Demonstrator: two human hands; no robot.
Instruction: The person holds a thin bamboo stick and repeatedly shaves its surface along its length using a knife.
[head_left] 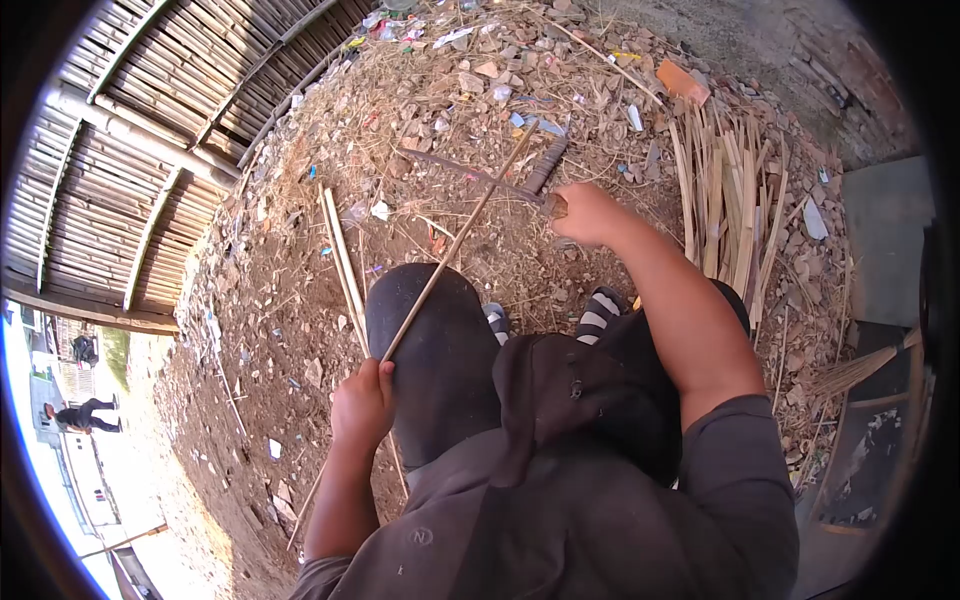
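My left hand [362, 405] is closed around a long, thin bamboo stick [455, 246], which slants up and away over my left knee. Closed on the brown handle of a large knife [470, 172] is my right hand [590, 217]. Its dark blade points left, and the stick crosses it in the view; I cannot tell whether they touch. Just beyond the knife's handle lies a dark, ridged, rod-like piece [547, 165]. Two pale bamboo strips [342, 255] lie on the ground left of my left knee.
A pile of split bamboo strips [735, 195] lies to the right. Rubble, chips and litter cover the dirt ground [270, 330]. A bamboo-slat wall [150, 140] stands at the upper left, a broom [865, 368] at the right. A person [85, 415] is in the far left distance.
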